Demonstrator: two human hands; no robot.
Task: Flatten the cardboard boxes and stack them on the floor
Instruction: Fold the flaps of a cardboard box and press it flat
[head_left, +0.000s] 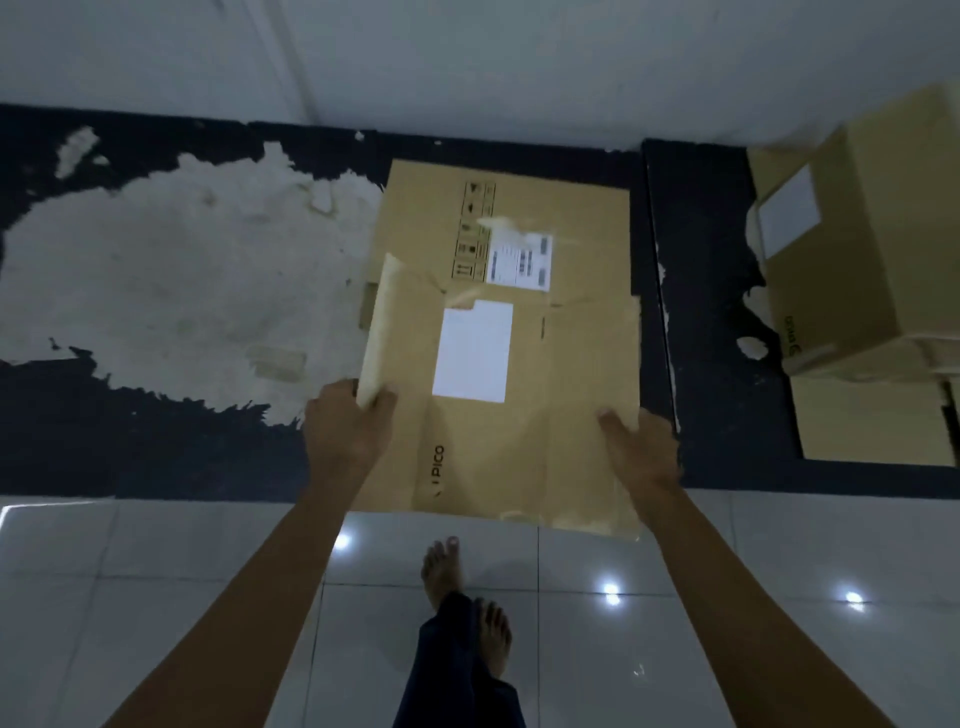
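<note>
Head view, looking down: a flattened cardboard box (519, 395) is held by both hands above the edge where the dark floor strip (156, 441) meets the glossy white tiles (156, 571). The left hand (343, 431) grips the box's near left corner, thumb curled over the top face and fingers hidden beneath; the right hand (641, 449) grips the near right edge in the same manner. A blank white label (472, 351) sits on the box's upper face, and the lettering "PICO" is printed nearer the person than that label. Beyond the held box, and partly covered by it, a second flattened box (571, 223) lies on the dark strip against the wall (467, 62), bearing a printed shipping label (519, 260) and handling symbols. Right of the held box, well apart, an unflattened carton (852, 249) stands upon another flat piece of cardboard (872, 421). Two bare feet (441, 571) stand on the tiles, nearer than the held box. Worn pale patches (182, 270) mark the strip to its left.
</note>
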